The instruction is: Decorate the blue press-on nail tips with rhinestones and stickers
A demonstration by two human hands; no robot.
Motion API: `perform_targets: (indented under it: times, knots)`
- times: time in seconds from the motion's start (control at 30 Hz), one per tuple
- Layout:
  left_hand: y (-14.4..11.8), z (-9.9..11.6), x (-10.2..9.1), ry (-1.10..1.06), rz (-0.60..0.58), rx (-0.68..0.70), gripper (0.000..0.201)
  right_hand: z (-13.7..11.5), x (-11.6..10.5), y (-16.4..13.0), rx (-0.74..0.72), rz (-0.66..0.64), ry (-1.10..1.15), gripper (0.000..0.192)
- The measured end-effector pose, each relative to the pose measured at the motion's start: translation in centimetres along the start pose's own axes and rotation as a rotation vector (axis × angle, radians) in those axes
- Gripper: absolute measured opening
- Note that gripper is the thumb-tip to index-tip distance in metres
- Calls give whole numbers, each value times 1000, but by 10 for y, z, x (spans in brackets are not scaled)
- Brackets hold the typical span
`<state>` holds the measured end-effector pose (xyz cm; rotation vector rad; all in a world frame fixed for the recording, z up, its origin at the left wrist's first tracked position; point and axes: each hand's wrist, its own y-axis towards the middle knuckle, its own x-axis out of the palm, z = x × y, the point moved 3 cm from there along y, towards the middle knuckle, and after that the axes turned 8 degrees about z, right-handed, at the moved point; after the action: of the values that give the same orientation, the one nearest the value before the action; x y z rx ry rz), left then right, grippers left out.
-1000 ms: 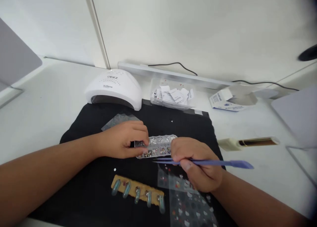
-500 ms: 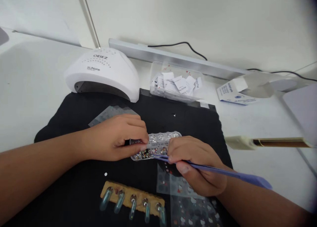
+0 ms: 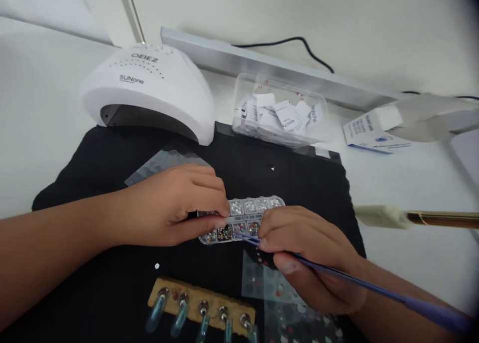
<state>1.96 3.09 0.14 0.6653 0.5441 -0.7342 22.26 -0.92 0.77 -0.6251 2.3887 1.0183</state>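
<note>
- My left hand (image 3: 175,206) sits on the black mat (image 3: 112,183), thumb and fingers pinched on the near-left end of the clear rhinestone box (image 3: 243,218), holding it flat.
- My right hand (image 3: 310,256) is closed around a purple tweezers-like tool (image 3: 374,288); its long handle runs back over my wrist to the lower right of the view.
- The tool's tip (image 3: 243,236) rests at the front row of the box, over the coloured stones. I cannot tell whether it has a stone pinched; the tip is too small to read.
- The box lies mid-mat between my two hands, its compartments of silver and mixed gems showing.
- Near the front edge is a wooden strip (image 3: 202,305) carrying five pale blue nail tips (image 3: 204,320). From here they look bare, with no stones on them, so I'd judge the decorating has hardly begun and all five are left.
- A clear sticker sheet (image 3: 273,285) lies under my right hand, partly covered.
- Behind the mat: a white SUNone nail lamp (image 3: 149,91), a clear tub of folded wipes (image 3: 279,116), a small white-and-blue carton (image 3: 370,131).
- Off to the right on the table lies a cream and gold nail file (image 3: 411,217), well apart from my hands.
</note>
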Motion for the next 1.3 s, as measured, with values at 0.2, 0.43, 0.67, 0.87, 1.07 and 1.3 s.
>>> perform_targets:
  times: [0.2,0.43,0.67,0.87,1.07,1.3]
  knots:
    - [-1,1,1,0,-3,-7,12,-3,-2,0,-36,-27,-70,15]
    - [-1,2,2,24,-1,5,16,-18,4,1,-162,59,-216,27]
    - [-1,2,3,97,-7,17,15,-35,11,-6,-87,-71,-505,21]
    - [-2,6,5,114,-26,58,17,-34,20,-16,-118,-41,-593,20]
    - [-4,8,7,137,-32,66,17,-36,23,-11,-214,120,-585,20]
    - [-4,10,6,145,-42,82,15,-36,22,-5,-223,123,-496,27]
